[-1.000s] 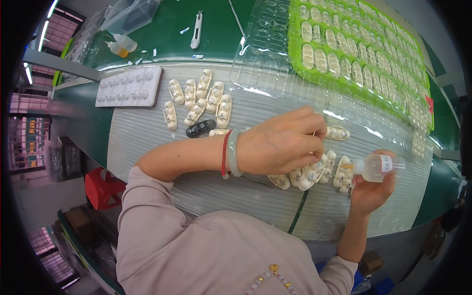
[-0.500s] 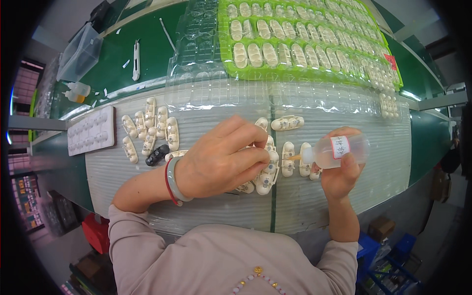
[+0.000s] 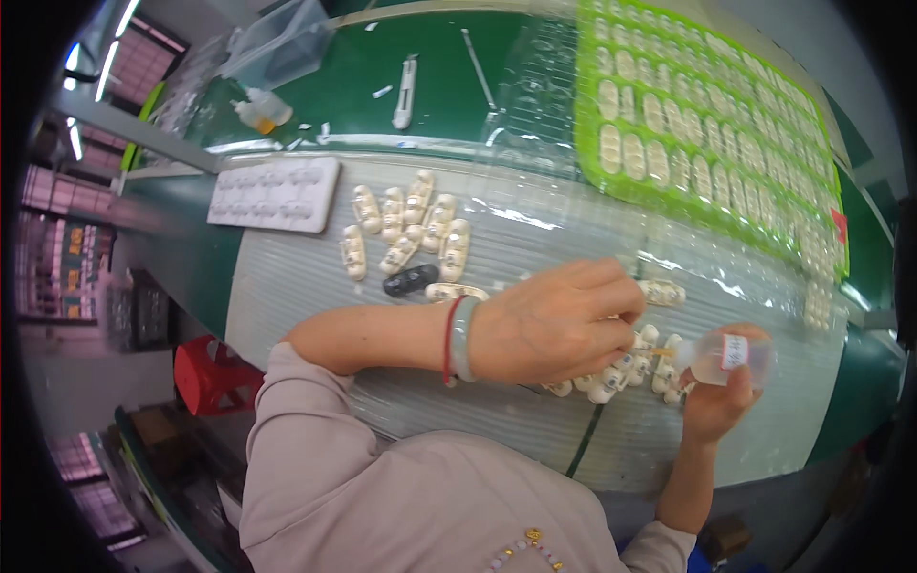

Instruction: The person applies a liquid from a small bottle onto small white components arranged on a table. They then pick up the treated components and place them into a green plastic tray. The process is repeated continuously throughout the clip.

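My left hand (image 3: 564,325) is closed in a pinch over a cluster of cream oblong pieces (image 3: 607,386) with rounded bumps; what sits between its fingertips is hidden. Wrapped in my right hand (image 3: 714,409) is a clear squeeze bottle (image 3: 709,360) with a label, tilted on its side. Its thin amber tip points left, close to the left fingertips. Another cream piece (image 3: 662,292) lies beyond the bottle. Left of my left wrist are several more cream pieces (image 3: 438,222) and one black oblong piece (image 3: 411,280).
A white moulded block (image 3: 275,195) stands at the left. A green tray (image 3: 594,162) of cream pieces fills the far right, beside clear plastic blister sheets (image 3: 535,95). Farther back are a utility knife (image 3: 406,94), a thin rod (image 3: 478,69), small bottles (image 3: 263,110) and a clear bin (image 3: 277,48).
The view has turned, so the bench and both hands appear farther right and tilted. The pinch and the hold on the squeeze bottle look the same.
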{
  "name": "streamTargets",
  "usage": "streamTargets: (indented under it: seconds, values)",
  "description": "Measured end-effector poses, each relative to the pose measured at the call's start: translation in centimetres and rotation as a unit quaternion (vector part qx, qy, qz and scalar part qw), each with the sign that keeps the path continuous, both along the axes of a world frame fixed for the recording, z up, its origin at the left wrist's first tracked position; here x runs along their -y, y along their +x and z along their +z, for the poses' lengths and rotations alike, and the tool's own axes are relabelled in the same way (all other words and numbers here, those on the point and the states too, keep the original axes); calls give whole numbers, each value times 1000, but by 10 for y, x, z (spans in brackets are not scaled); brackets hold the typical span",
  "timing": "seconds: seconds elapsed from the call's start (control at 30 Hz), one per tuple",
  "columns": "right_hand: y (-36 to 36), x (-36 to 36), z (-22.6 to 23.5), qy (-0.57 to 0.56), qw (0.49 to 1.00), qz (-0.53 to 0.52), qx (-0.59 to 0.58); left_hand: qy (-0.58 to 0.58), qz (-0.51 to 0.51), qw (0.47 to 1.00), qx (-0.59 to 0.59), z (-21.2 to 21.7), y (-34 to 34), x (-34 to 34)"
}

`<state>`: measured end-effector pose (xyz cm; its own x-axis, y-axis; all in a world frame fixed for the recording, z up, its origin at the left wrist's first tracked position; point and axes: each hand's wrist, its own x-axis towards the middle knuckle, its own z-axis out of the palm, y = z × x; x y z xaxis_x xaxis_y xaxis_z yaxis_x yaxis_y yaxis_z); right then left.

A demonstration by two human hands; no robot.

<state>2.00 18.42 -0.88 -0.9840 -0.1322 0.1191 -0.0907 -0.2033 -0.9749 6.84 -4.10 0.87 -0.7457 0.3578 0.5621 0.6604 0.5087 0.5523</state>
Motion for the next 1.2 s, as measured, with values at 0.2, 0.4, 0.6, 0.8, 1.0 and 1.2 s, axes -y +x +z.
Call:
streamTargets:
  seconds: [0.2,0.4,0.6,0.8,1.0,1.2]
  values:
    - [-2,-5,-8,1,1000,8,-1,7,15,1000,-18,-8,2,2]
    - [-1,-5,-3,-15,1000,16,5,8,27,1000,-8,-7,0,2]
    - [-1,1,5,-37,998,56,-2,-25,27,998,54,1,-3,5]
    - [-3,-3,3,-18,997,75,-6,-44,33,997,59,8,-3,2]
    - [-4,-6,-2,-3,997,78,-6,-37,25,997,66,9,-1,2]
    - [-5,-8,-5,11,997,78,-13,-32,20,997,72,10,0,2]
